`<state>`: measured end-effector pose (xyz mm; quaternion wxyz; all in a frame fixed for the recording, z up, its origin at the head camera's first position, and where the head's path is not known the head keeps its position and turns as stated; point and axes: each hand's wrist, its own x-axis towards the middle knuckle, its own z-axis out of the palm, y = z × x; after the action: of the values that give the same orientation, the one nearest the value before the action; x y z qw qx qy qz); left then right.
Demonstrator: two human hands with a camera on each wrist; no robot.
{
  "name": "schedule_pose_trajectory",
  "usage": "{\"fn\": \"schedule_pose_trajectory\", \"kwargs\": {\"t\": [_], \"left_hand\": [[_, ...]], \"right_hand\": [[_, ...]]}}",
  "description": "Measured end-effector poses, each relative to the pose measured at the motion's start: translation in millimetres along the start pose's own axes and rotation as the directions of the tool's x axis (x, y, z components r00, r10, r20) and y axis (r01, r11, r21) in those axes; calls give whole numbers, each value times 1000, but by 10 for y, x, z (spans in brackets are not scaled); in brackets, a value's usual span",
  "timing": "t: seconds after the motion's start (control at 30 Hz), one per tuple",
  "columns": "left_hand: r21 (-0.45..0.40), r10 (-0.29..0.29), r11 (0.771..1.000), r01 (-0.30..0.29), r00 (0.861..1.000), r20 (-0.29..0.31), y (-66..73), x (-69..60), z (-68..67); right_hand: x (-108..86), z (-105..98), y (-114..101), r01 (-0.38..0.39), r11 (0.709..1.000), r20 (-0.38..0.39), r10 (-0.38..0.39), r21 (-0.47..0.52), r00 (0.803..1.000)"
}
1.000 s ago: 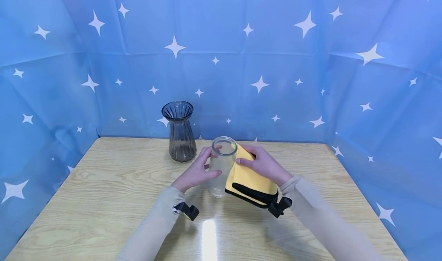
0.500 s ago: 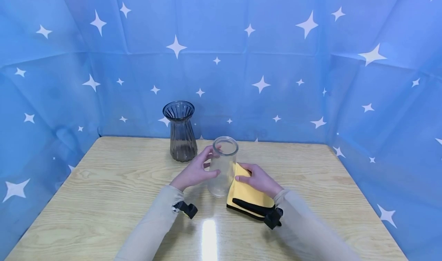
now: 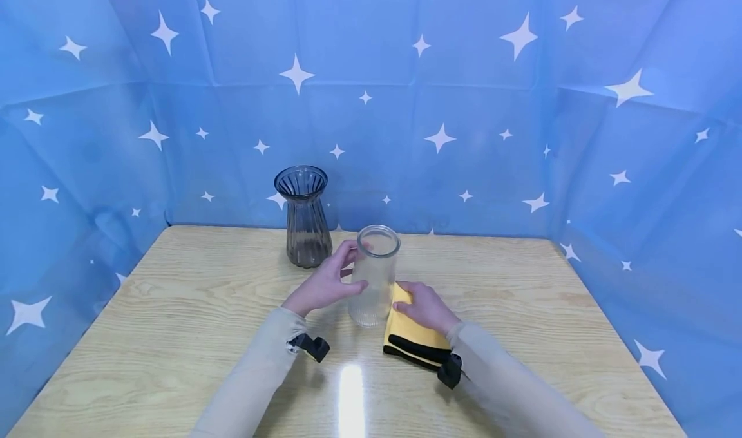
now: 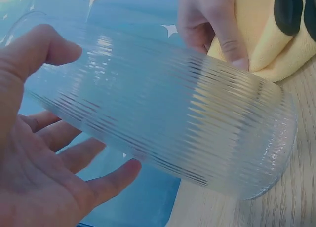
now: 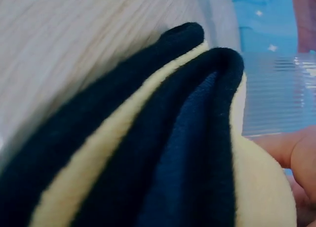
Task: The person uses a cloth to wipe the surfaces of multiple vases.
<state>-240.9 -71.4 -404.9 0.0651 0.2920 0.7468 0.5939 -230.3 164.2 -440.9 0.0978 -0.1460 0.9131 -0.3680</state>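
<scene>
A clear ribbed glass vase (image 3: 371, 296) stands upright near the middle of the table. My left hand (image 3: 329, 283) holds it from the left, thumb toward me and fingers around the far side; the left wrist view shows the thumb against the ribbed glass (image 4: 148, 103). In my right hand (image 3: 428, 308) is a folded yellow cloth (image 3: 413, 335) with black edging, held against the vase's lower right side. Up close in the right wrist view, the cloth's black-trimmed folds (image 5: 197, 138) cover most of that hand.
A dark smoky glass vase (image 3: 307, 232) with a flared rim stands behind and left of the clear one, near the table's back edge. A blue star-patterned curtain (image 3: 371, 116) encloses the wooden table (image 3: 174, 335) at the back and sides.
My right hand has moved the cloth down along the vase's right side, toward its base and the table. The left hand and the clear vase have stayed nearly still.
</scene>
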Motion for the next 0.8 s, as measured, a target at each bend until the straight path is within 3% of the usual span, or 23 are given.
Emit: {"fn": "schedule_pose_trajectory", "kwargs": {"t": [0.1,0.3,0.4,0.7,0.8], "left_hand": [[6,-11,1000,11,1000,5,1,-10,28],[100,7,995,-6,1000,-4,-21,-22,86],[105,12,994,-10,1000,-22,-28,-20,92],[111,4,994,-2,1000,-14,-26,-7,84],[92,-4,996,4,1000,2,41,-8,75]], "right_hand": [[4,-30,-18,-7,1000,27,7,14,1000],[-17,-189,-31,18,986,98,-35,166,995],[-14,-307,-109,29,978,108,-52,206,993],[4,-763,-532,97,987,48,-104,126,993],[8,-904,-662,121,989,33,-124,79,992]]}}
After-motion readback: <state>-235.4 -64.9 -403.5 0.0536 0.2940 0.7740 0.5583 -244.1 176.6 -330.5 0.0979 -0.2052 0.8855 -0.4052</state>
